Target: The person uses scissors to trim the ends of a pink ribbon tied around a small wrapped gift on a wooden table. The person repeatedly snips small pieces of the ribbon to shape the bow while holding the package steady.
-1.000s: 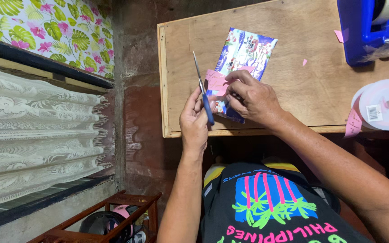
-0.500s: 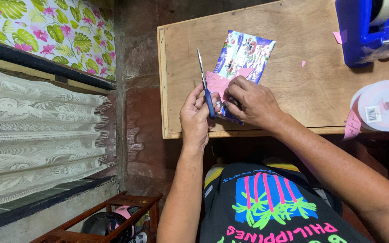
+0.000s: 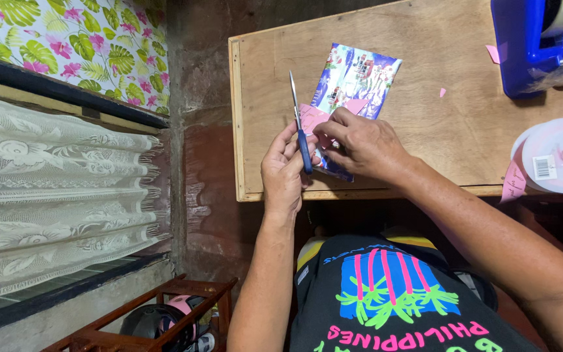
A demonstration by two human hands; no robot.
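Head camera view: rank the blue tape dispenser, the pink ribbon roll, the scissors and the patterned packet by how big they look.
1. Patterned packet, partly under the hands.
2. Blue tape dispenser and pink ribbon roll: both cut off by the frame, too alike to rank.
3. Scissors, long but thinnest.

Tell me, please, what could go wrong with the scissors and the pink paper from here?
The left hand holds the scissors right beside the right hand that pinches the pink paper, so a fingertip might get nicked. The paper lies over a colourful packet, which the blades could also cut. The ribbon spool overhangs the table edge and may fall.
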